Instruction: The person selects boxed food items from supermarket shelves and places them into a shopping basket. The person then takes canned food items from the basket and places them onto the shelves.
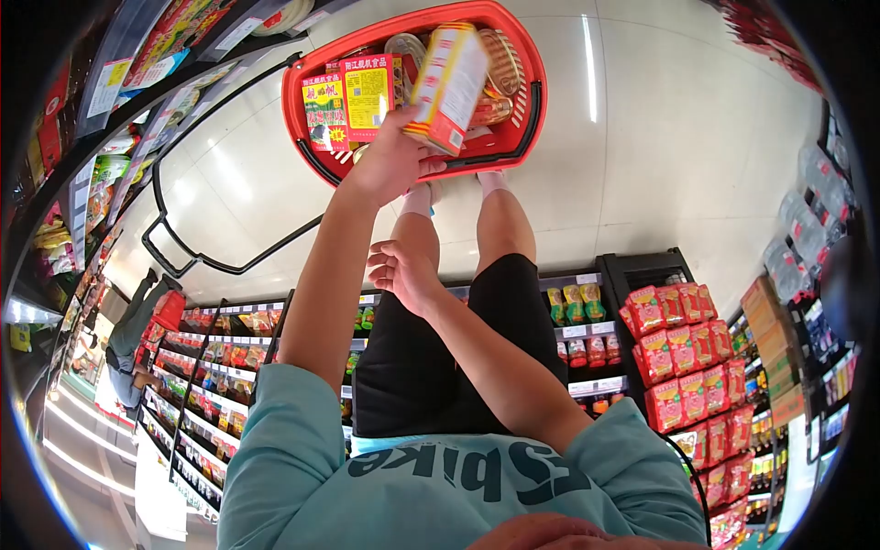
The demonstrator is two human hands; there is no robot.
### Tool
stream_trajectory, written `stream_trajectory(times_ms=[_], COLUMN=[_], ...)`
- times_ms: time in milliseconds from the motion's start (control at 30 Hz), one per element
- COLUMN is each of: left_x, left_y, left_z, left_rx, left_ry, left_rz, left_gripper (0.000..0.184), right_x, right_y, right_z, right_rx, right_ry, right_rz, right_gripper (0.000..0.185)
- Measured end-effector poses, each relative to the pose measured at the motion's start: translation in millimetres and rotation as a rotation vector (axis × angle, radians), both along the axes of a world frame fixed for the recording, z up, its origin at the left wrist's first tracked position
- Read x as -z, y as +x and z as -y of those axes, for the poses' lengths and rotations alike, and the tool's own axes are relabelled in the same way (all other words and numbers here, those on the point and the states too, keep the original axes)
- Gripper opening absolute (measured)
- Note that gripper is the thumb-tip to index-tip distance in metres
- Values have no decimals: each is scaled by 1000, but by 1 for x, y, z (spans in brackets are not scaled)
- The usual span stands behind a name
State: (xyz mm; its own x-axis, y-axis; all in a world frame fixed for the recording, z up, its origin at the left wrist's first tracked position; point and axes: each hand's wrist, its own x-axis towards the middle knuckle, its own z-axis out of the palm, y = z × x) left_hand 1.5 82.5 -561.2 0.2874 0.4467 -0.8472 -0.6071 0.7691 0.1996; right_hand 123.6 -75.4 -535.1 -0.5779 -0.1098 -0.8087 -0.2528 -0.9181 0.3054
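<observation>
My left hand (392, 158) grips the lower end of a yellow, white and red carton (451, 82), which is tilted over the red shopping basket (534, 55). My fingers are closed round the carton's near edge. In the basket, left of that carton, lie a red and yellow box (368, 92) and a green, yellow and red box (324, 112). Toward its right side is a clear package with brownish contents (500, 64), partly hidden by the carton. My right hand (410, 275) hangs before my legs, fingers loosely curled and apart, holding nothing.
The basket's long black handle (158, 197) stretches out over the pale tiled floor (632, 165) to the left. Stocked shelves (220, 367) surround the aisle. A rack of red packets (678, 344) stands at lower right. Another person (133, 339) is far left.
</observation>
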Motion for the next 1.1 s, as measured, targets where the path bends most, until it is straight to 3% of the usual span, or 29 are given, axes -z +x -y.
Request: stream_trajectory(times_ms=[33, 100, 167, 233, 300, 333, 367, 400, 433, 500, 600, 700, 767, 800, 900, 1033, 1100], left_x=[-2, -2, -4, -7, -8, -8, -13, -38, -38, -57, -65, -70, -66, -64, -57, -52, -37], left_y=[-3, -12, -19, -22, -28, -31, -32, -27, -25, -13, -6, -19, -39, -48, -67, -79, -86], left_z=[3, 17, 28, 40, 57, 67, 75, 68, 83, 93, 121, 127, 120, 111, 91, 60, 41], left_rx=[2, -349, -366, -134, -88, 197, 487, 609, 829, 969, 1045, 1004, 911, 873, 520, 573, 373], left_ry=[0, 12, 85, -60, -11, 120, 251, 246, 382, 456, 459, 452, 249, 261, 216, 197, 359], left_rz=[-2, 311, 368, -158, -245, -523, -797, -917, -1217, -1382, -1314, -1251, -1024, -1038, -675, -666, -742], left_gripper=[67, 71, 70, 70, 69, 69, 71, 83, 94, 104, 111, 105, 96, 84, 64, 55, 48], right_x=[0, 0, 4, 9, 6, 10, 10, 7, 3, -1, 9, 12, 12, 8, 3, 2, 11], right_y=[-1, -1, -1, 2, 4, 6, 6, 6, 6, 5, 5, 7, 5, 3, -1, 0, 1], right_z=[1, 0, 1, 1, -12, -11, -14, -21, -28, -35, -25, -24, -26, -31, -43, -41, -27], right_rx=[2, -23, 4, 30, 160, 237, 236, 305, 374, 409, 349, 268, 219, 232, 200, 96, 48], right_ry=[0, 7, -17, -44, -29, 51, 49, 113, 177, 207, 265, 422, 434, 483, 666, 651, 322], right_rz=[-2, 31, 66, 102, 286, 309, 308, 295, 280, 254, 283, 320, 302, 233, 89, 118, 276], right_gripper=[29, 30, 32, 35, 41, 52, 52, 55, 57, 51, 33, 34, 38, 41, 48, 52, 62])
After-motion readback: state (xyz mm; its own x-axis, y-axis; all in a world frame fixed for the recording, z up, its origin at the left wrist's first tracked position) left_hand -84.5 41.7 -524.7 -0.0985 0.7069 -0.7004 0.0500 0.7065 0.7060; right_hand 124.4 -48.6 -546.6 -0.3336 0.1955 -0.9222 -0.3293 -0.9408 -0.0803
